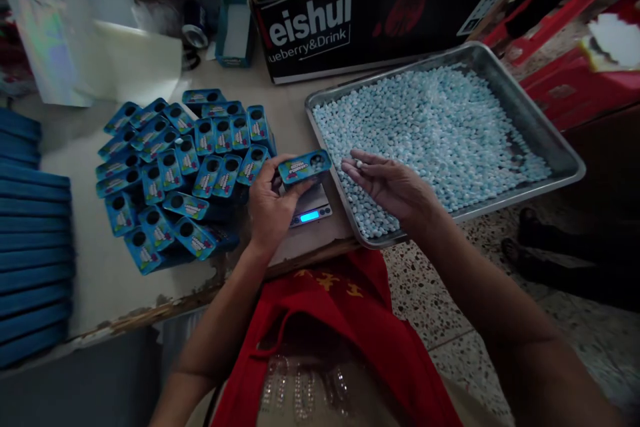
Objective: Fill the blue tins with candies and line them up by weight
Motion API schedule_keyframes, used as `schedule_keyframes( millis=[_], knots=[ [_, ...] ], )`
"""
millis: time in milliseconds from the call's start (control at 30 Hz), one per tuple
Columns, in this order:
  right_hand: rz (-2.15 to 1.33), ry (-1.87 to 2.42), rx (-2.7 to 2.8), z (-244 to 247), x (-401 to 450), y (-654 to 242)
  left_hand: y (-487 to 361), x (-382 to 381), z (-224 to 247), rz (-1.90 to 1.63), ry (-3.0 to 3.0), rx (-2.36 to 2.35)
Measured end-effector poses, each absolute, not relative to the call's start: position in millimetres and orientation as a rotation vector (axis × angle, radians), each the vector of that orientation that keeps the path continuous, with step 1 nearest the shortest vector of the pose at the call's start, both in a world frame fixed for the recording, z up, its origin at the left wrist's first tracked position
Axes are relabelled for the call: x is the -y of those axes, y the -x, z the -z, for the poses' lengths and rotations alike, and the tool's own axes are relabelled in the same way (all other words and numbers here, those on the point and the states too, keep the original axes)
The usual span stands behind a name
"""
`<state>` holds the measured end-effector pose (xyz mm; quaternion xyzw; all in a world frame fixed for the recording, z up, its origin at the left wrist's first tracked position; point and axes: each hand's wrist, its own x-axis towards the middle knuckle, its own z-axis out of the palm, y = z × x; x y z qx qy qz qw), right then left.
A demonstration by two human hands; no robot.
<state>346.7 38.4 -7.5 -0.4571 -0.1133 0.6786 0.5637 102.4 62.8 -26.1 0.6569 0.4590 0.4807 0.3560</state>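
Observation:
My left hand (273,203) grips a small blue candy box (295,172) with a round hole in its top, and pale candies show inside the hole. Under that box lies a digital scale (320,211) with a lit blue display. My right hand (385,183) is palm up over the edge of a metal tray (540,197), its fingers curled around a few small white candies (358,164). A wide layer of light blue and white candies (430,127) fills the tray. Many similar blue boxes (170,170) stand bunched together left of my left hand.
Blue packs (35,247) are stacked at the table's left edge. A black cardboard carton (370,27) stands behind the tray. A can (195,23), a blue open box (235,30) and a cream sheet (140,60) lie at the back. Another person's legs (575,247) show at right.

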Motion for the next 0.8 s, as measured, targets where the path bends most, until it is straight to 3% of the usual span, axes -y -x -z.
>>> schedule_keyframes(
  millis=[267,567,800],
  knots=[
    [-1.731,1.168,0.646,1.4,-45.6,-347.1,-85.9,-46.4,55.9,-1.233,-1.622,-1.188],
    [-1.661,1.188,0.78,-24.2,-55.5,-351.0,-46.4,-26.9,-8.5,-1.456,-2.074,-1.352],
    [-1.544,1.281,1.13,-53.6,-47.2,-348.5,-33.7,-27.4,-16.7,-1.51,-2.056,-1.399]
  ],
)
